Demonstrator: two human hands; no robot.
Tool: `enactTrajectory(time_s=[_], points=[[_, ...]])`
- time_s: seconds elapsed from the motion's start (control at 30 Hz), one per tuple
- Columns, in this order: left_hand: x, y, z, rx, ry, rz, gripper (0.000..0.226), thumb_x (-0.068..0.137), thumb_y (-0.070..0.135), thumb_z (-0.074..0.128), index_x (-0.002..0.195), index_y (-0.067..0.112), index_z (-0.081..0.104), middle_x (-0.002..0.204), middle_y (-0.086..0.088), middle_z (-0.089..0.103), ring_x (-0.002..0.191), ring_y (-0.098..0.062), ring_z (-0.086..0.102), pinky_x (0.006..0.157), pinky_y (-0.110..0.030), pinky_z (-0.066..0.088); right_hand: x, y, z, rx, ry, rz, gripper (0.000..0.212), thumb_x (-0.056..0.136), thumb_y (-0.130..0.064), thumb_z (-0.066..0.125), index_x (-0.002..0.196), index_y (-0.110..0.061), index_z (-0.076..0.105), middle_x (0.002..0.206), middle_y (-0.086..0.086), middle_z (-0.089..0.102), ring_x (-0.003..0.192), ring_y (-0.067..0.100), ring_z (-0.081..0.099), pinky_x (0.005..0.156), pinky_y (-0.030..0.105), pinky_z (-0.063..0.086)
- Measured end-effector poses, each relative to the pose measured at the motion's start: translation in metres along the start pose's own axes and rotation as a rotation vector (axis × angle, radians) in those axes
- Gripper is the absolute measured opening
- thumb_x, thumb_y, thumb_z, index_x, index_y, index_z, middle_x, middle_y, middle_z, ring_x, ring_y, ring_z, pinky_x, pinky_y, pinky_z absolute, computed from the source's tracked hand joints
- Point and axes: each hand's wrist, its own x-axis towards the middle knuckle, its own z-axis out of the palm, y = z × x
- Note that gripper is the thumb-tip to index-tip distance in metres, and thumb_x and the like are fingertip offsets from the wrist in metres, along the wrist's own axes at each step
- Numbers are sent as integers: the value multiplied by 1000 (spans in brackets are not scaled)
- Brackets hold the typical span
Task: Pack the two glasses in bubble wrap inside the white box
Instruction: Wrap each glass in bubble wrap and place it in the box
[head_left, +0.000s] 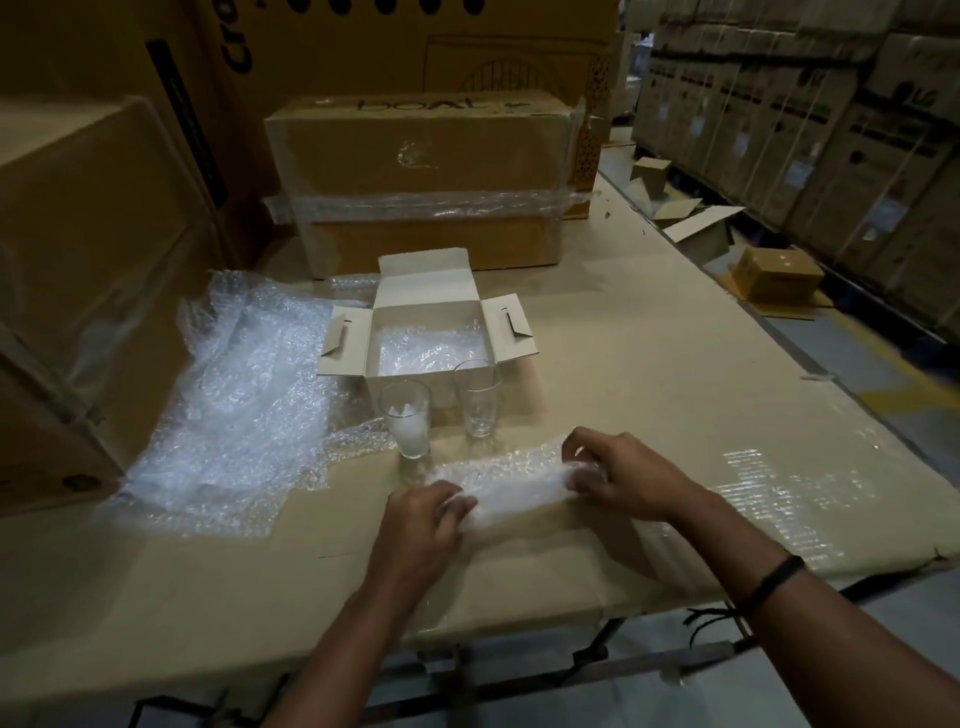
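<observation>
I'm gripping a bubble wrap strip (514, 483) at both ends, left hand (423, 525) and right hand (618, 475) closed; two glasses (408, 415) are standing before the white box (431, 358).

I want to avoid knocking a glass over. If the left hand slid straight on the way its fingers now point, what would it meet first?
The left hand points up-right along the bubble wrap strip it grips, so it would likely meet the right hand first, not the glasses; depth is unclear.

Both forearms reach forward, bare. Left hand (423, 525) and right hand (618, 475) palm-down, fingers curled, each gripping one end of same roll. Dark band on right wrist.
</observation>
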Motion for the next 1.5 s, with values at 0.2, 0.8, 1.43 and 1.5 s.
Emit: enactTrajectory(time_s=[0.2,0.8,1.43,1.5], points=[[14,8,1,147,139,-370,19,87,37,67,103,26,68,87,-2,72,84,-27,66,67,-31,47,20,-11,-1,123,-7,156,19,89,-26,67,106,-26,61,91,1,71,75,22,65,67,31,53],[6,-22,-10,377,-84,-168,24,82,47,68,100,33,75,98,9,62,95,-15,51,82,-32,36,40,-61,47,-743,-179,-257,27,87,-30,53,107,-16,64,123,1,62,116,26,52,86,36,38],[61,-55,-30,-150,34,-320,60,55,56,79,107,28,68,102,7,70,92,-13,64,78,-35,54,49,-117,0,694,246,225,14,82,6,65,84,-8,68,77,6,69,56,22,60,51,31,51],[52,-63,-33,-145,-11,-274,62,53,60,77,110,35,68,101,9,67,87,-11,60,72,-31,50,54,-127,-6,1017,242,290,15,83,13,60,91,1,66,80,16,68,64,28,61,58,38,54]])
